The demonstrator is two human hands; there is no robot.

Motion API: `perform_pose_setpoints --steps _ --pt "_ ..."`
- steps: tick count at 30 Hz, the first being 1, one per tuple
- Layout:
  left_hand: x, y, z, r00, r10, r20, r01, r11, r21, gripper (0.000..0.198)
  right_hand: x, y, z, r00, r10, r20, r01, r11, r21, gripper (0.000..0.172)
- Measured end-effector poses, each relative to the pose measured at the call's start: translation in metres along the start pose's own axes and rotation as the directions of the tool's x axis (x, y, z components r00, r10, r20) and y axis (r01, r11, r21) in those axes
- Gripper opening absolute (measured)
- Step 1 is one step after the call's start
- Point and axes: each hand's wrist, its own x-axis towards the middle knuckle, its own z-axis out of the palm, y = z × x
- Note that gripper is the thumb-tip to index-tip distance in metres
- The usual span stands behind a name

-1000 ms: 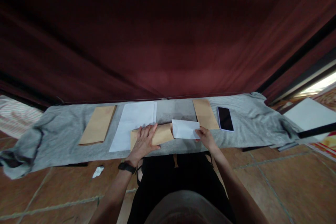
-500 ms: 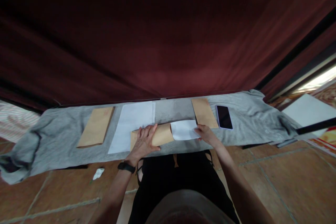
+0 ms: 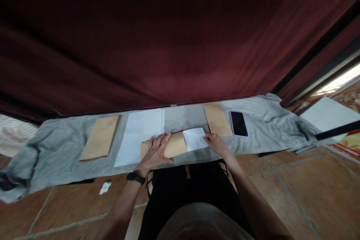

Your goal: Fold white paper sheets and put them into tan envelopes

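As the right hand (image 3: 215,143) slides leftward, less of the white paper (image 3: 194,138) shows than a second ago: it sits deeper inside the brown envelope (image 3: 176,145) at lower centre, right fingers pinching its edge, left hand (image 3: 155,150) spread flat, pinning the envelope on the grey cloth (image 3: 253,135)

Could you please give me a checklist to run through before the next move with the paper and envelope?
1. Left hand presses envelope flat on cloth: ok.
2. Right hand at paper's right edge: ok.
3. Paper meets envelope's right end: ok.
4. Paper's tip inside envelope: cannot tell.
5. Paper fully in: not ok, most sticks out.
6. Phone apart from hands: ok.
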Motion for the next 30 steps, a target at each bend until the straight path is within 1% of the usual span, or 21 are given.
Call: perform_pose_setpoints --steps 5,8,10,15,18,22,26,30 --pt "0.006 0.006 0.0 0.999 0.009 0.037 -0.008 1.0 -0.025 0.128 -0.002 -0.018 0.027 1.0 0.008 0.029 -0.009 1.0 0.03 0.019" --pt "0.01 0.012 -0.001 0.998 0.017 0.052 -0.015 0.999 -0.03 0.128 -0.003 -0.028 0.046 1.0 0.011 0.029 -0.013 0.997 0.078 0.016" --pt "0.011 0.015 -0.001 0.998 0.021 0.052 -0.019 0.999 -0.027 0.127 -0.004 -0.031 0.055 1.0 0.017 0.022 -0.019 0.992 0.122 0.018" --pt "0.011 0.019 -0.002 0.999 0.051 0.002 -0.051 0.998 -0.033 0.124 -0.004 -0.027 0.062 0.999 0.046 0.008 -0.047 0.967 0.25 0.026" --pt "0.013 0.023 -0.002 0.996 0.086 -0.023 -0.086 0.996 -0.022 0.122 -0.001 -0.027 0.065 0.999 0.05 0.02 -0.054 0.941 0.334 0.023" --pt "0.017 0.029 -0.002 0.993 0.111 -0.028 -0.111 0.994 -0.017 0.123 0.0 -0.029 0.074 0.997 0.073 0.028 -0.077 0.899 0.431 0.024" --pt "0.017 0.028 0.0 0.993 0.116 -0.032 -0.116 0.993 -0.02 0.122 -0.004 -0.024 0.084 0.991 0.132 0.001 -0.115 0.858 0.501 0.024" --pt "0.016 0.026 0.002 0.991 0.129 -0.047 -0.129 0.992 -0.011 0.119 -0.007 -0.019 0.091 0.982 0.186 -0.037 -0.136 0.826 0.547 0.02"
